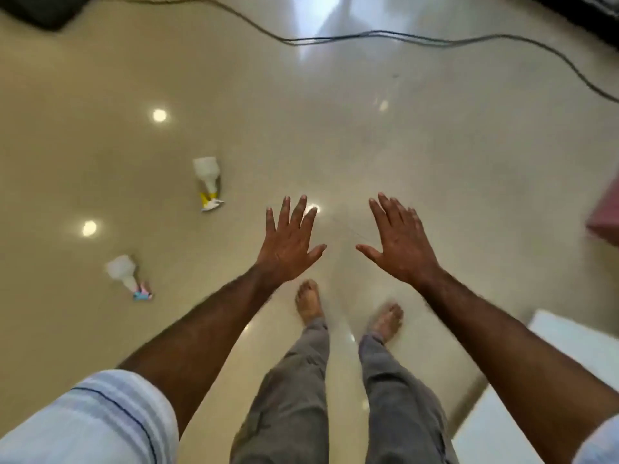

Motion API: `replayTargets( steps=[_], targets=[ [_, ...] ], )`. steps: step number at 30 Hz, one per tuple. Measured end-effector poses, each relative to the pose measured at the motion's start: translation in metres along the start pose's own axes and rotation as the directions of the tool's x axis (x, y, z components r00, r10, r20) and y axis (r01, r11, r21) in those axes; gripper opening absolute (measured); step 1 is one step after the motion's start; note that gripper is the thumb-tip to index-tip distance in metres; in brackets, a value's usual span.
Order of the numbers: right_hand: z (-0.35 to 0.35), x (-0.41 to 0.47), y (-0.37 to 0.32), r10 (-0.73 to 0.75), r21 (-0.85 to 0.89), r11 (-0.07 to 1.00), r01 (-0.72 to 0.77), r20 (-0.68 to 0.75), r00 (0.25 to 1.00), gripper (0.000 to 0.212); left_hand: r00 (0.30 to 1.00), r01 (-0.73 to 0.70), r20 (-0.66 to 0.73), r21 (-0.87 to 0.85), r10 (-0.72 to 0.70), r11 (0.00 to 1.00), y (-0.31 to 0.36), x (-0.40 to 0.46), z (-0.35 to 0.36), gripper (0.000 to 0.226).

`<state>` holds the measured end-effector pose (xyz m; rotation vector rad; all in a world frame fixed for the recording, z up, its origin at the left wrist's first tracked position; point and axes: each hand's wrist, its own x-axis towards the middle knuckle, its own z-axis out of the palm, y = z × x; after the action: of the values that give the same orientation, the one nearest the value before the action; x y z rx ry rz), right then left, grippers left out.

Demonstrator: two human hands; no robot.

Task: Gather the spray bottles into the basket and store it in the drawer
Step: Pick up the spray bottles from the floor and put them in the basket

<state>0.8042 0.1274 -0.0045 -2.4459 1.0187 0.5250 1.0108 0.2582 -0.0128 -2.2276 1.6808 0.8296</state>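
Two translucent white spray bottles lie on the glossy beige floor at the left. One with a yellow and white trigger head (207, 182) lies a little left of my left hand. The other, with a pink and blue trigger head (127, 276), lies further left and nearer to me. My left hand (288, 246) and my right hand (400, 242) are both stretched out flat over the floor, palms down, fingers spread, holding nothing. No basket or drawer shows in the head view.
My bare feet (310, 301) stand on the floor below my hands. A dark cable (368, 36) snakes across the far floor. A white furniture edge (536, 380) is at the lower right, a pink object (606, 216) at the right edge, a dark object (43, 8) at top left.
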Motion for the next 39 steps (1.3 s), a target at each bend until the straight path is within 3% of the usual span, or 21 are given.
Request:
replayTargets(
  steps=[7,12,17,27,32,37,39],
  targets=[
    [-0.033,0.154,-0.123,-0.301,-0.107,0.943,0.315,0.131,0.945,0.087,0.942,0.334,0.038,-0.179,-0.332,0.926,-0.141,0.004,-0.007,0.077],
    [-0.028,0.255,-0.192,-0.476,-0.180,0.836,0.519,0.234,0.848,0.088,0.863,0.487,0.055,-0.356,-0.503,0.797,-0.217,0.018,-0.002,0.074],
    [0.000,0.336,-0.250,-0.554,-0.239,0.726,0.645,0.352,0.754,0.086,0.774,0.574,0.111,-0.536,-0.623,0.619,-0.279,0.042,0.025,0.070],
    [0.169,0.489,-0.351,-0.629,-0.370,0.438,0.819,0.525,0.574,0.069,0.724,0.632,0.262,-0.624,-0.638,0.461,-0.405,0.122,0.174,0.071],
    [0.258,0.547,-0.362,-0.655,-0.504,0.178,0.845,0.580,0.484,0.067,0.716,0.634,0.280,-0.645,-0.639,0.427,-0.448,0.159,0.245,0.070],
    [0.303,0.575,-0.365,-0.649,-0.609,0.035,0.792,0.589,0.482,0.045,0.712,0.601,0.264,-0.708,-0.650,0.371,-0.468,0.176,0.281,0.067],
    [0.308,0.580,-0.365,-0.677,-0.618,0.072,0.783,0.546,0.493,0.041,0.712,0.581,0.252,-0.736,-0.655,0.348,-0.466,0.177,0.282,0.065]
  ],
)
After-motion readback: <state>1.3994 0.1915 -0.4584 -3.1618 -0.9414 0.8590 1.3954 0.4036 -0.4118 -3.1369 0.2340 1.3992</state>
